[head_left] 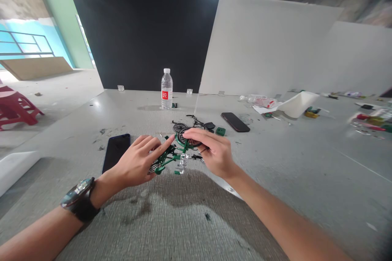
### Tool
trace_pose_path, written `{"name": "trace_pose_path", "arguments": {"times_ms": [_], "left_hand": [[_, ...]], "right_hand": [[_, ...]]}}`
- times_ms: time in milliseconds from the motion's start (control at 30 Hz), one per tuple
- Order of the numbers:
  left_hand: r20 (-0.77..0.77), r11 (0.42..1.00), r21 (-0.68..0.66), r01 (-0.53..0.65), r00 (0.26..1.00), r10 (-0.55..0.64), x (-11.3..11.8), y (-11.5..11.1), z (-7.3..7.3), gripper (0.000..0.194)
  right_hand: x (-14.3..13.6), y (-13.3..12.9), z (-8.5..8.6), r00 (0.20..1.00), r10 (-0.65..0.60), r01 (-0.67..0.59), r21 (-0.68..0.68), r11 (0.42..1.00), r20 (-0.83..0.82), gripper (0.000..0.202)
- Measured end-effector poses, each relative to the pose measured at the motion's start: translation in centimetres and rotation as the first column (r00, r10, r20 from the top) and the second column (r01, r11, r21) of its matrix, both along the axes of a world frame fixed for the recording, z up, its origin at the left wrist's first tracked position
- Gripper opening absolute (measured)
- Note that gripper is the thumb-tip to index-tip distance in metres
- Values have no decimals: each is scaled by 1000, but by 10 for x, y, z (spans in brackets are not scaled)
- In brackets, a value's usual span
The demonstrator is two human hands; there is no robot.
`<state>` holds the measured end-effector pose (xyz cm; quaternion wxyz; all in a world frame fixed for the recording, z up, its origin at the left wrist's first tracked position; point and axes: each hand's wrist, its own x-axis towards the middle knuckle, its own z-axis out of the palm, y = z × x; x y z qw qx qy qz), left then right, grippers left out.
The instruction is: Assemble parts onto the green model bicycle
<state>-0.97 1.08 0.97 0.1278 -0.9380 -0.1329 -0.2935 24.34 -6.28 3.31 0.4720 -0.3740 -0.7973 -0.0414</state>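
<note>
A small green model bicycle is held between my two hands, just above the grey tabletop. My left hand closes round its rear end, with the index finger stretched along the frame. On the other side, my right hand pinches a black spoked wheel at the green fork. Silvery handlebar parts stick out toward me. Just behind lie more black bicycle parts, among them another spoked wheel. A small green block rests to their right.
A dark phone lies beside my left hand, and another phone lies at the right. A water bottle stands upright near the black panel. Plastic wrapping and a white container are farther right. Red stools stand at left.
</note>
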Motion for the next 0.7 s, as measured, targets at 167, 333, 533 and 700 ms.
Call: {"name": "trace_pose_path", "arguments": {"times_ms": [167, 333, 533, 700], "left_hand": [[-6, 1000, -17, 6, 1000, -6, -1, -1, 2, 78], [2, 1000, -18, 14, 1000, -14, -1, -2, 4, 82], [-4, 1000, -27, 12, 1000, -12, -2, -2, 3, 82], [-9, 1000, -7, 3, 1000, -3, -1, -2, 3, 83]], "right_hand": [[1, -1, 2, 1000, 4, -4, -18, 1000, 17, 62], [3, -1, 4, 998, 6, -6, 6, 1000, 65, 59], [4, 0, 2, 997, -19, 18, 6, 1000, 75, 63], [3, 0, 4, 994, -28, 25, 30, 999, 107, 60]]}}
